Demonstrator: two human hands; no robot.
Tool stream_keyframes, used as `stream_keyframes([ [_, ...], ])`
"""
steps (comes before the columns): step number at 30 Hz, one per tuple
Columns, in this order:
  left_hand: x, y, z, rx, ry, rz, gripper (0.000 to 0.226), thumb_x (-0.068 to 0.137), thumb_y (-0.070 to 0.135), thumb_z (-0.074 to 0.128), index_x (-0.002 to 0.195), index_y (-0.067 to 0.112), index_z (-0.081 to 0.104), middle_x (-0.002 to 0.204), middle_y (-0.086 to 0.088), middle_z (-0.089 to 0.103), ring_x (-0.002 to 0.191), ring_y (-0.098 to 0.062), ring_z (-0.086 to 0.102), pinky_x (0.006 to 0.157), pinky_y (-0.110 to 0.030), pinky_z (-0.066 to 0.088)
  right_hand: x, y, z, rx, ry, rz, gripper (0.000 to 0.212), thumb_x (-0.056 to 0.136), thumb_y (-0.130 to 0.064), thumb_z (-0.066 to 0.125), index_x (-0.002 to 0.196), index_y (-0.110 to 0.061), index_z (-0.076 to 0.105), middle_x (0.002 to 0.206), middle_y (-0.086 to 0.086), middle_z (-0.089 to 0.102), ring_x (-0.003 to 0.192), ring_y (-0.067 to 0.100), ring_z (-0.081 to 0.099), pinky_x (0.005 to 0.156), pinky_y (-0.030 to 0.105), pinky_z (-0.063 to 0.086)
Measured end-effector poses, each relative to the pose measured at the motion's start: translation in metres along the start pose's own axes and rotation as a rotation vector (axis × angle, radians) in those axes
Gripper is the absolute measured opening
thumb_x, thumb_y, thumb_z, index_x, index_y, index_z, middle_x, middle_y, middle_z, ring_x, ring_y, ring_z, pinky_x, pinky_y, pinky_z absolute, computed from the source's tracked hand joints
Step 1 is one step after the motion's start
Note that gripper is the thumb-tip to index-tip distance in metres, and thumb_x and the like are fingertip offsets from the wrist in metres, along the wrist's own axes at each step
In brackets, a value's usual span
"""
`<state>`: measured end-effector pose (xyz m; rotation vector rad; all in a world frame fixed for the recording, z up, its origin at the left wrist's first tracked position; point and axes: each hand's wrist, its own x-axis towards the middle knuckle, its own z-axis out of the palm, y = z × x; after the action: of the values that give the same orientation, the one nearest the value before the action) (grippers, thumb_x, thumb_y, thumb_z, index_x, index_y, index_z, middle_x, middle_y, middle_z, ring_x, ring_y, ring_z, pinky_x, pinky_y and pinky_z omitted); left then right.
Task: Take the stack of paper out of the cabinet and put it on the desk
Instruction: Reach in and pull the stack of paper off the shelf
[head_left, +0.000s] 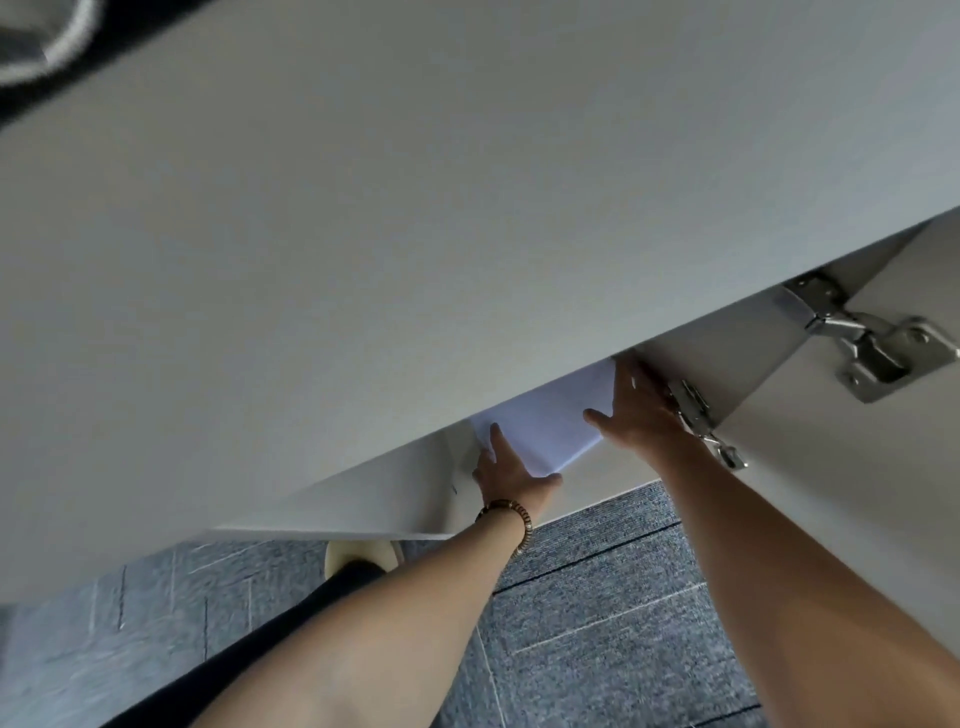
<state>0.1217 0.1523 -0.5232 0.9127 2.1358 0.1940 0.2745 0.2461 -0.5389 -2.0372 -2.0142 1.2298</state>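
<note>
Low inside the cabinet, a stack of paper (545, 415) is seen, white and flat, lying on the cabinet floor just under the overhang of a wide pale surface (415, 208) that fills most of the view. The stack is gripped from 2 sides. The left hand (506, 470) is laid on its near left corner, fingers spread over the top sheet and thumb tucked at the near edge. The right hand (636, 408) is set on its right edge, fingers reaching over the top and thumb pointing across the sheets. Neither hand is clenched; both are pressed against the paper, and whether the stack is already lifted cannot be told. A beaded bracelet (511, 517) is worn on the left wrist. To the right, the open cabinet door (857, 493) is shown with 2 metal hinges (872, 348). Grey carpet (597, 597) lies below, with a light shoe (363, 558) partly visible.

The step in hand is judged to be the grasping of the stack. Next, the stack would need to be drawn out level, kept squared, then raised clear of the overhang and onto the surface.
</note>
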Motion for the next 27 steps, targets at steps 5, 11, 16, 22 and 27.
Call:
stream_keyframes([
  [5, 0.006, 0.005, 0.005, -0.041, 0.029, -0.051, 0.110, 0.078, 0.040, 0.077, 0.157, 0.030, 0.001, 0.160, -0.019, 0.015, 0.146, -0.039, 0.015, 0.109, -0.050, 0.037, -0.001, -0.005, 0.008, -0.021, 0.099, 0.005, 0.096, 0.080, -0.048, 0.070, 0.154, -0.018, 0.017, 0.159, 0.011, 0.023, 0.145, 0.037, 0.024, 0.110, 0.048, 0.034],
  [11, -0.006, -0.005, 0.014, -0.076, 0.071, -0.081, 0.112, 0.074, 0.047, 0.077, 0.157, 0.032, 0.003, 0.162, -0.018, 0.012, 0.147, -0.039, 0.015, 0.112, -0.055, 0.036, -0.021, -0.002, 0.014, 0.035, 0.091, 0.059, 0.087, 0.076, -0.050, 0.069, 0.146, -0.012, 0.032, 0.145, 0.015, 0.041, 0.133, 0.037, 0.036, 0.102, 0.044, 0.041],
  [16, -0.039, -0.033, 0.029, -0.058, 0.097, -0.034, 0.101, 0.078, 0.050, 0.071, 0.156, 0.034, 0.008, 0.164, -0.015, 0.006, 0.150, -0.038, 0.005, 0.113, -0.056, 0.035, -0.072, 0.016, 0.032, 0.070, 0.100, 0.095, 0.086, 0.077, -0.051, 0.067, 0.146, -0.011, 0.034, 0.141, 0.013, 0.045, 0.128, 0.033, 0.041, 0.100, 0.046, 0.045],
  [22, -0.083, -0.069, 0.048, -0.048, 0.044, -0.020, 0.096, 0.083, 0.048, 0.068, 0.156, 0.036, 0.008, 0.165, -0.013, -0.002, 0.150, -0.038, -0.002, 0.115, -0.057, 0.032, -0.125, 0.043, 0.054, 0.109, 0.093, 0.153, 0.081, 0.085, -0.047, 0.065, 0.151, -0.013, 0.032, 0.143, 0.013, 0.046, 0.132, 0.032, 0.042, 0.106, 0.044, 0.041],
  [27, -0.090, -0.084, 0.050, -0.200, 0.048, -0.020, 0.097, 0.084, 0.038, 0.070, 0.157, 0.027, 0.007, 0.165, -0.012, 0.009, 0.152, -0.035, 0.003, 0.117, -0.056, 0.030, -0.133, 0.060, 0.057, 0.195, 0.105, 0.188, 0.056, 0.083, -0.042, 0.070, 0.129, -0.013, 0.057, 0.113, 0.009, 0.058, 0.110, 0.030, 0.057, 0.091, 0.038, 0.049],
])
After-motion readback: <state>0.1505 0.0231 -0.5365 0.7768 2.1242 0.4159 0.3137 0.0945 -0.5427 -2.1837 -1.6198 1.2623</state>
